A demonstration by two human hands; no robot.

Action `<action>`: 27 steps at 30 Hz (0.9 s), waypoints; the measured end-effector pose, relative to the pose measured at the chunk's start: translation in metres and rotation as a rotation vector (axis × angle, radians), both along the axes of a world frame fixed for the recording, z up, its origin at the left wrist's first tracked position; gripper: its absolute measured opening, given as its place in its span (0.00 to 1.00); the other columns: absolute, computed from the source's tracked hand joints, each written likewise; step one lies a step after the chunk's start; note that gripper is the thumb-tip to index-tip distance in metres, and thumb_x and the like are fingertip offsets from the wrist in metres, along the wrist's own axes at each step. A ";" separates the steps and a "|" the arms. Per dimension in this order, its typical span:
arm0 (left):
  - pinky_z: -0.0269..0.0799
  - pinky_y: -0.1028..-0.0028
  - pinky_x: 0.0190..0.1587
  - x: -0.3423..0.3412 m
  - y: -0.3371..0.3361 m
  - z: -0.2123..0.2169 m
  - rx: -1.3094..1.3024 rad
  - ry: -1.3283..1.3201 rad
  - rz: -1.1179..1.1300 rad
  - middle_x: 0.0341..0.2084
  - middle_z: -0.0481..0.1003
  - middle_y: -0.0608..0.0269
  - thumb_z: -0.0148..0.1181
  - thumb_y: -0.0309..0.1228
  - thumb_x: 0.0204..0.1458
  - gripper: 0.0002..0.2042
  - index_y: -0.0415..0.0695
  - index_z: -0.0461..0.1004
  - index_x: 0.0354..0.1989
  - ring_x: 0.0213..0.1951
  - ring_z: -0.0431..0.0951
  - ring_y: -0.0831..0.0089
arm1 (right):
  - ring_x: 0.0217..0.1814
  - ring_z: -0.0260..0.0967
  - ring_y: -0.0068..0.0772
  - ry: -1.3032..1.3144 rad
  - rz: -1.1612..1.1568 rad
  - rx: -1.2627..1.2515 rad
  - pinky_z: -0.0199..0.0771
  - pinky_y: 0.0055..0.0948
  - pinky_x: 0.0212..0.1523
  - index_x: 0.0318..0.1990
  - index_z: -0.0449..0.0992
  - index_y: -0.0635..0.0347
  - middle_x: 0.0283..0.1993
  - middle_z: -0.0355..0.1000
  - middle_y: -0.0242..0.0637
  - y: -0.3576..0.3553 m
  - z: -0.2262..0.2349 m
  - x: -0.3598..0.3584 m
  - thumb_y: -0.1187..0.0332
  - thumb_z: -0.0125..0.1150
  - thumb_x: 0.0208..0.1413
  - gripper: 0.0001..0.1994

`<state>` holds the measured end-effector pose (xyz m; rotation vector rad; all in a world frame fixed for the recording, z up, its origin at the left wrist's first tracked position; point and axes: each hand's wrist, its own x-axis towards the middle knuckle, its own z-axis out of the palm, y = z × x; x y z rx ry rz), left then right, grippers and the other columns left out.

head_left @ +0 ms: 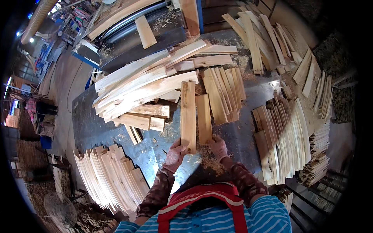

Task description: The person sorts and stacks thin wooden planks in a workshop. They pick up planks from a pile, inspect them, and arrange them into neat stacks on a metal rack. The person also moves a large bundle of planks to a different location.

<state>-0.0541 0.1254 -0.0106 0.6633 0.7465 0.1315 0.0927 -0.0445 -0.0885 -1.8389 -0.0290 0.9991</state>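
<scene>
My left hand [175,156], in a pale work glove, grips the near end of a long wooden board [188,116] that points away from me. To its right, my gloved right hand [218,148] is closed on the near end of a shorter board [203,118]. The two boards lie almost parallel with a narrow gap between them. Just beyond the shorter one, a leaning row of boards [217,95] rests on the dark tabletop [155,139]. A loose heap of longer pale planks [143,87] spreads to the left of the boards I hold.
Stacked boards stand at the left [110,176] and right [281,141] of the table. A machine with a metal roller [134,18] is at the far side, one plank [145,32] on its bed. More planks [258,39] lie far right. Sawdust [211,161] covers patches. A person [39,110] is far left.
</scene>
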 end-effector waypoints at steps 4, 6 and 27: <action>0.75 0.66 0.55 -0.001 -0.004 -0.001 0.005 -0.046 -0.026 0.55 0.73 0.54 0.57 0.23 0.51 0.32 0.32 0.60 0.67 0.53 0.76 0.63 | 0.49 0.76 0.43 -0.389 0.181 -0.169 0.73 0.34 0.53 0.50 0.77 0.69 0.46 0.80 0.49 -0.034 0.010 -0.014 0.60 0.58 0.60 0.19; 0.75 0.66 0.55 -0.001 -0.011 0.007 0.029 -0.048 -0.029 0.55 0.73 0.54 0.57 0.22 0.50 0.33 0.32 0.59 0.68 0.53 0.76 0.63 | 0.52 0.76 0.46 -0.426 0.202 -0.124 0.74 0.37 0.53 0.52 0.78 0.63 0.49 0.78 0.48 -0.030 0.011 -0.008 0.56 0.57 0.60 0.20; 0.73 0.70 0.54 -0.027 -0.052 0.024 0.040 -0.061 -0.008 0.52 0.75 0.59 0.57 0.22 0.51 0.29 0.37 0.65 0.65 0.50 0.77 0.68 | 0.67 0.63 0.51 -0.304 0.188 0.132 0.66 0.40 0.64 0.62 0.69 0.60 0.66 0.65 0.53 -0.023 0.027 -0.024 0.52 0.61 0.57 0.29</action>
